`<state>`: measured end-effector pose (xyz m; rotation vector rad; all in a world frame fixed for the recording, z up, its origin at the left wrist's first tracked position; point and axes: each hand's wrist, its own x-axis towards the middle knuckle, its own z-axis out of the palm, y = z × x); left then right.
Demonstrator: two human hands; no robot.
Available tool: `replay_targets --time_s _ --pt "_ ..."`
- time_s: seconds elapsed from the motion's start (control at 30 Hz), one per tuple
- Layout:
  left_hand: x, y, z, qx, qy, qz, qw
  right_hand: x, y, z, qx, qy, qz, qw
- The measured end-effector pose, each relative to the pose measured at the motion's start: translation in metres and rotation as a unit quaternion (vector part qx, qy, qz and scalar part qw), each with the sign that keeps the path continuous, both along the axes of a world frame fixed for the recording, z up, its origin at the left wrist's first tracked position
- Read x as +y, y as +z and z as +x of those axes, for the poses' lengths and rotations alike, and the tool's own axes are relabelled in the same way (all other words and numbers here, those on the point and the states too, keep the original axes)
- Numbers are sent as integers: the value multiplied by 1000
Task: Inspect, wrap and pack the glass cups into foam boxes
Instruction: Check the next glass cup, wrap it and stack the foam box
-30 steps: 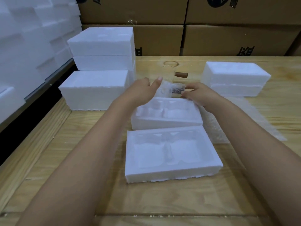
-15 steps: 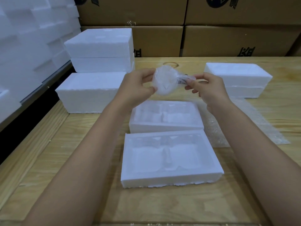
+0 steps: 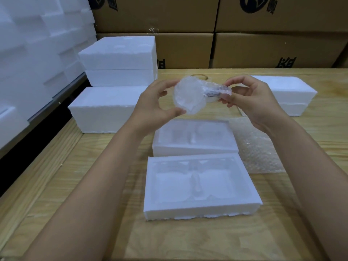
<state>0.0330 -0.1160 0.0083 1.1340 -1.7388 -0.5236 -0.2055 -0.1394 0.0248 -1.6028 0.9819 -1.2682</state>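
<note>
A glass cup wrapped in bubble wrap [image 3: 190, 96] is held in the air above the table, its round end facing me. My left hand [image 3: 156, 104] grips the round body between thumb and fingers. My right hand [image 3: 246, 98] pinches the wrapped handle end, where a dark handle shows through the wrap. Below them lie two open foam box halves with moulded recesses: the far one [image 3: 195, 147] and the near one [image 3: 150, 189], both with nothing in them.
A sheet of bubble wrap [image 3: 254, 147] lies right of the far half. Closed foam boxes are stacked at the left [image 3: 116, 63] and right [image 3: 290, 97]. Cardboard cartons [image 3: 263, 49] line the back and foam blocks [image 3: 37, 44] the left wall.
Both hands have lifted the wrapped cup from just above the far foam half up into the air and turned its round end towards me.
</note>
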Motion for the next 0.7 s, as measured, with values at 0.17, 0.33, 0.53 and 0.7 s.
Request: replay_targets --time_s 0.17,0.33,0.53,0.7 --pt "4 6 -1 113 -87 75 987 5 3 4 -30 34 -49 998" --pt "5 8 -4 218 -94 126 963 11 1 18 37 16 -126 991" --pt "1 10 -2 224 -111 166 954 10 -3 23 15 -47 -131 990" --pt "1 7 5 222 -199 155 942 7 -3 20 -28 -51 -81 995"
